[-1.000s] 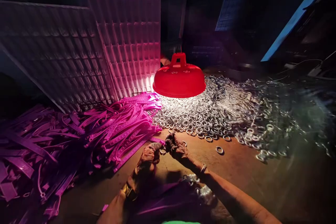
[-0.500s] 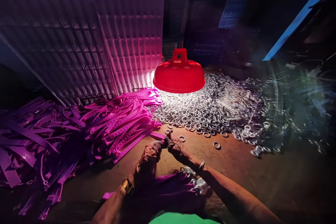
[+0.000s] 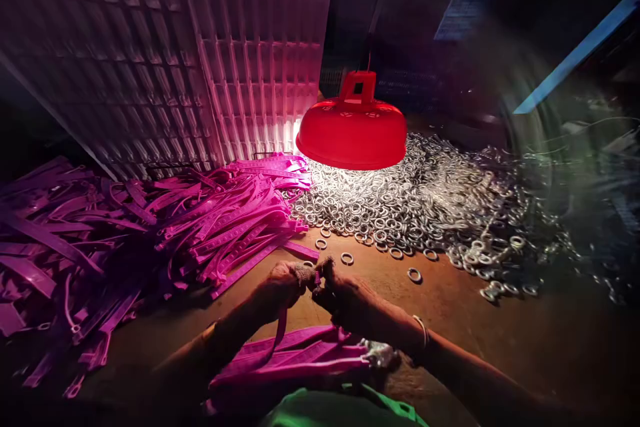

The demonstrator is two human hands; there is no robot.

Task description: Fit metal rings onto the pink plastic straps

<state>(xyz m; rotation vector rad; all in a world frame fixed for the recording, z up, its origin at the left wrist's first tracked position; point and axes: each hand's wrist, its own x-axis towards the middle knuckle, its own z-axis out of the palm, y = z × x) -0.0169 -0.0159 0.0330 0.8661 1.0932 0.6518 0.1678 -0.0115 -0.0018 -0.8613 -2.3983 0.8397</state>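
My left hand [image 3: 287, 283] is closed on a pink strap [image 3: 281, 332], which hangs down below the fingers. A small pink end of it shows between my two hands. My right hand [image 3: 347, 293] meets the left at the fingertips, its fingers pinched by that end; whatever they grip is hidden. Several pink straps [image 3: 300, 353] lie together below my hands, with metal rings [image 3: 380, 352] at their right ends. Just beyond my fingers are a few loose metal rings [image 3: 347, 258] on the brown tabletop [image 3: 370, 273].
A large heap of pink straps [image 3: 225, 220] spreads at the left. Metal rings [image 3: 380, 213] are piled at the centre and right, under a hanging red lamp [image 3: 353, 133]. Ribbed translucent panels [image 3: 260, 73] stand behind the straps. Green cloth [image 3: 340, 407] shows at the bottom.
My view has shifted, so the lamp appears larger. My hands stay together at the fingertips, with the wrists turned; the strap hanging from my left hand now shows.
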